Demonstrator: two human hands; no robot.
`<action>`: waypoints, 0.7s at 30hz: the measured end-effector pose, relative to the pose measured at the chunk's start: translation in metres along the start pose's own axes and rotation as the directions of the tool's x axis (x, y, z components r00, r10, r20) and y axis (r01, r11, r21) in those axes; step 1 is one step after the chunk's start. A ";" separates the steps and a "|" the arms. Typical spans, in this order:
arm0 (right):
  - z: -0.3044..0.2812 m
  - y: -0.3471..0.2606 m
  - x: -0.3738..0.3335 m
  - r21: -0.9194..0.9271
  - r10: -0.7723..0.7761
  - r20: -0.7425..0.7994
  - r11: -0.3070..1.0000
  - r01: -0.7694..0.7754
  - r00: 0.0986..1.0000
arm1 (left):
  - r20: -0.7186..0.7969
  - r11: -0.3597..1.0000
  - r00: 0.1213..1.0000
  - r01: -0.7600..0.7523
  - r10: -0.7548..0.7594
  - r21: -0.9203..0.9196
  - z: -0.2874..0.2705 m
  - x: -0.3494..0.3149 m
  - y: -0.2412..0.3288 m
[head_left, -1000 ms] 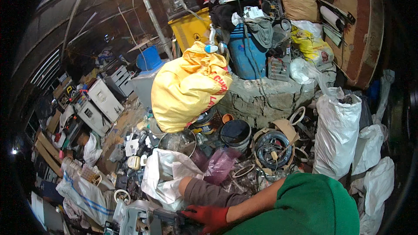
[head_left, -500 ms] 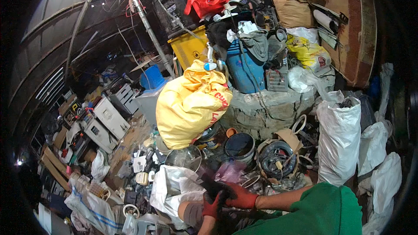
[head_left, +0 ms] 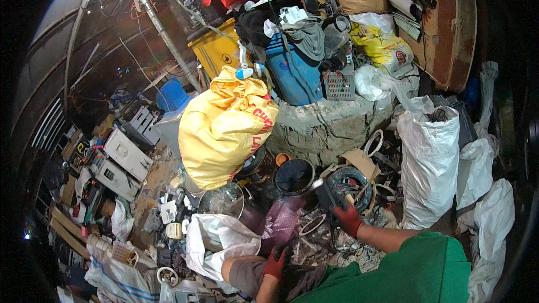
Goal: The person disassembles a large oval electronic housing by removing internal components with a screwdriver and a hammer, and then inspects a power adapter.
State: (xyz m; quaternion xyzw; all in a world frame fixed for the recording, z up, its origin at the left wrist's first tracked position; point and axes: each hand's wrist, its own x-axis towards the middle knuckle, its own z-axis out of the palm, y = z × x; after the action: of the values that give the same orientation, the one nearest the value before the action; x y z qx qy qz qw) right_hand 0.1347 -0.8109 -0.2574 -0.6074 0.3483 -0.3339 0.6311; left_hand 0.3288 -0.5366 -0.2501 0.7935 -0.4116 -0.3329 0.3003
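Note:
My right hand (head_left: 348, 220), in a red and black work glove, grips a dark oblong object (head_left: 324, 195) with a pale tip. The object's exact kind is not clear. It is held over a cardboard box holding a coil of black cable (head_left: 351, 182). Above my lap, close to my knee, is my left hand (head_left: 275, 262) in a matching glove; its fingers look apart, with nothing visible in them. Pinkish bubble wrap (head_left: 281, 221) lies just beyond it. Beside my knee stands an opened white sack (head_left: 216, 241).
A full yellow sack (head_left: 224, 129) stands ahead, beside a black bucket (head_left: 295, 177). Filled white sacks (head_left: 429, 168) line the right. Behind are a blue bin (head_left: 295, 73) and a heap of scrap. Loose parts and several white cabinets (head_left: 128, 151) spread to the left.
My hands were together over the dark object; now they are apart. My right hand has carried the object forward and to the right. My left hand has stayed near my lap.

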 end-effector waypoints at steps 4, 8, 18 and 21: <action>-0.027 -0.067 0.087 0.092 -0.187 -0.205 0.974 0.209 0.961 | -0.121 0.997 0.992 0.024 -0.032 -0.069 0.000 -0.010 0.012; -0.037 -0.191 0.189 0.133 -0.216 -0.386 0.949 0.286 0.897 | -0.238 0.961 0.955 0.117 -0.178 -0.250 -0.012 -0.029 0.054; -0.185 -0.490 0.491 -0.259 -0.143 0.045 0.954 0.150 0.989 | -0.251 0.993 0.965 -0.101 0.082 -0.063 0.010 -0.005 0.025; -0.062 -0.339 0.512 -0.401 -0.208 -0.208 0.909 0.111 0.956 | -0.290 0.982 0.943 0.132 -0.166 -0.132 -0.014 -0.037 0.005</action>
State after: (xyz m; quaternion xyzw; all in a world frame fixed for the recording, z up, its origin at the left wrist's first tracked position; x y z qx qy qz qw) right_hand 0.3569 -1.2896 0.0630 -0.6997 0.4315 -0.3826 0.4216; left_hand 0.3213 -0.5042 -0.2276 0.8456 -0.2809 -0.2529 0.3769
